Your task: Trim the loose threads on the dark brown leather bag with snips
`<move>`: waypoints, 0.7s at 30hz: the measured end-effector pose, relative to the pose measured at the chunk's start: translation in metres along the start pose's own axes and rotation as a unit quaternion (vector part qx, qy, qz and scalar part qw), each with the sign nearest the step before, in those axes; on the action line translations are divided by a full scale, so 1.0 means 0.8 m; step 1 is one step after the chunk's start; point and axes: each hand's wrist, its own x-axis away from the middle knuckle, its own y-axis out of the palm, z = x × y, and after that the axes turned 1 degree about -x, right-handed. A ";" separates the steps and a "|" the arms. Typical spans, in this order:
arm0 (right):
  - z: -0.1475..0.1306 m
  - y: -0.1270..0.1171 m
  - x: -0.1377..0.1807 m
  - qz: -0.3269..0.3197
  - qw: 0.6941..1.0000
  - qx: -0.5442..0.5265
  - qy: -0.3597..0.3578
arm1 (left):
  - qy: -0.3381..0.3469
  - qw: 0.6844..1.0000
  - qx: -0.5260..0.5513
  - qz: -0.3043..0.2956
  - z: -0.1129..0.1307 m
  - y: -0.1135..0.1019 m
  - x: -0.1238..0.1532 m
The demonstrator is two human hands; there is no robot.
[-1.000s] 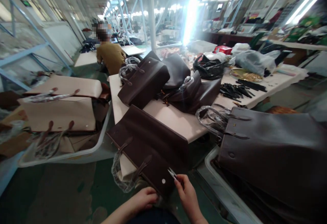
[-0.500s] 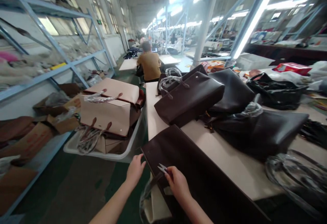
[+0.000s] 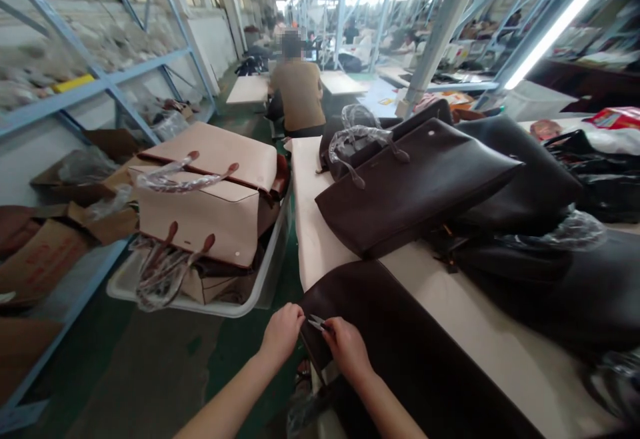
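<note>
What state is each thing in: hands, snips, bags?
Left hand: gripping the dark bag at its corner.
Right hand: shut on snips, tips at the bag's edge.
Dark bag: lying flat on the table.
Tan bags: stacked in a tray, handles wrapped.

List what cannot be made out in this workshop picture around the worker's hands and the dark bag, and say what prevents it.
1. Head view: small snips, blades tiny and half covered by the right hand.
2. Dark brown bag: near end cut off by the bottom edge.
3. Left hand: fingertips hidden over the bag's corner.
4. Pale bags in the tray: lower ones buried.
</note>
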 end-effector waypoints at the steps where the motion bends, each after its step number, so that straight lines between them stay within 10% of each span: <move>1: 0.001 -0.001 0.001 -0.002 1.000 0.003 0.003 | 0.005 1.000 -0.007 -0.008 0.000 0.002 0.002; 21: -0.010 0.006 0.001 -0.007 0.997 0.071 -0.002 | -0.004 1.000 0.004 0.003 -0.004 0.022 0.010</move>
